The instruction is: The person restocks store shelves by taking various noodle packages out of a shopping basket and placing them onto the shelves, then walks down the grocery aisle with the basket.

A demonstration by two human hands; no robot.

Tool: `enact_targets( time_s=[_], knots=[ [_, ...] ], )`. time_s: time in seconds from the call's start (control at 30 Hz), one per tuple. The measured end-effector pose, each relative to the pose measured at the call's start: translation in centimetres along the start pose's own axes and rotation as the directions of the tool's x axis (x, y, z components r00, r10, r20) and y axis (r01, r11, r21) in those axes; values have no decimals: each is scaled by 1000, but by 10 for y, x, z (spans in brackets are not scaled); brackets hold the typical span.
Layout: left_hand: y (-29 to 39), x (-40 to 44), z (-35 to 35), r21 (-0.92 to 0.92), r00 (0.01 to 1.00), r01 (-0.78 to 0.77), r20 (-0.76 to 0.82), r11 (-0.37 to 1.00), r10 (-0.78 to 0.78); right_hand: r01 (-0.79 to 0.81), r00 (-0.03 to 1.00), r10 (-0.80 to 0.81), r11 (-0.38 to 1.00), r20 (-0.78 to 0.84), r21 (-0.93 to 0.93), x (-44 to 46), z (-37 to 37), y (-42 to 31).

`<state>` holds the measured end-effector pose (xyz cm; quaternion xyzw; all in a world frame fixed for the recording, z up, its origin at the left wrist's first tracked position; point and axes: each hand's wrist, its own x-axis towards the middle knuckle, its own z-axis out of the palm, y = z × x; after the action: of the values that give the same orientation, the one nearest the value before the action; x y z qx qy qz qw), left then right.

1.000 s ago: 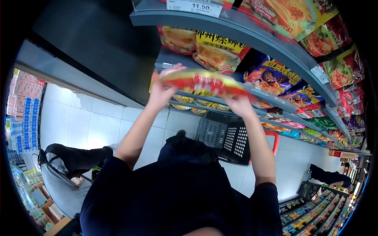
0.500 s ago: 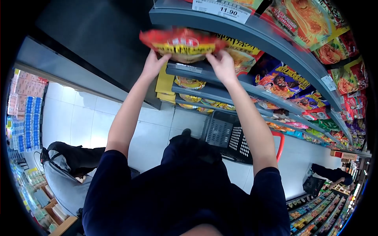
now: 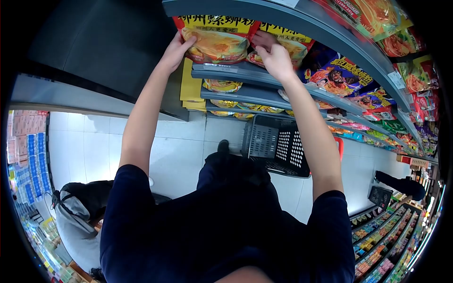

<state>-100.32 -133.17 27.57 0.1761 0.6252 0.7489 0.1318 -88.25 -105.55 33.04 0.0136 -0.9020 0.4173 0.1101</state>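
Facing outward now, a red-and-yellow plastic packet point(image 3: 218, 43) has been turned upright.
It is grasped by the left hand point(image 3: 175, 52); whether it is held by the right hand point(image 3: 277, 60) opposite cannot be told.

“柳州螺蛳粉” on the red-and-yellow noodle packet point(image 3: 214, 45)

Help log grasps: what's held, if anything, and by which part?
The left grip holds the leftmost noodle packet by its left edge; for the right grip, I can't tell.

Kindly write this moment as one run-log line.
left hand: holding left edge of leftmost bag; right hand: near its right edge; bag: upright at shelf edge; basket: on floor
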Motion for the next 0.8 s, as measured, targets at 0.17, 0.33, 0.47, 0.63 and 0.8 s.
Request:
enact_targets(
  time_s=[0.17,0.33,0.47,0.63,0.8],
  knots=[
    [-1,-7,-2,-66,998,-63,-35,996,61,96,989,-90,994,-114,52,-17,0,7],
    [4,-10,22,49,996,-62,-67,997,65,-17,991,32,993,-130,116,-33,3,3],
    [-5,-7,24,111,991,-91,-92,990,101,141,965,-85,965,-247,219,-63,-2,-13],
    [-7,-7,27,181,987,-61,-133,981,86,49,771,-127,989,-625,-141,-73,-23,27],
    [-14,-3,31,199,990,-102,-80,975,119,-206,847,129,974,-516,-94,-54,-13,46]
  ],
)
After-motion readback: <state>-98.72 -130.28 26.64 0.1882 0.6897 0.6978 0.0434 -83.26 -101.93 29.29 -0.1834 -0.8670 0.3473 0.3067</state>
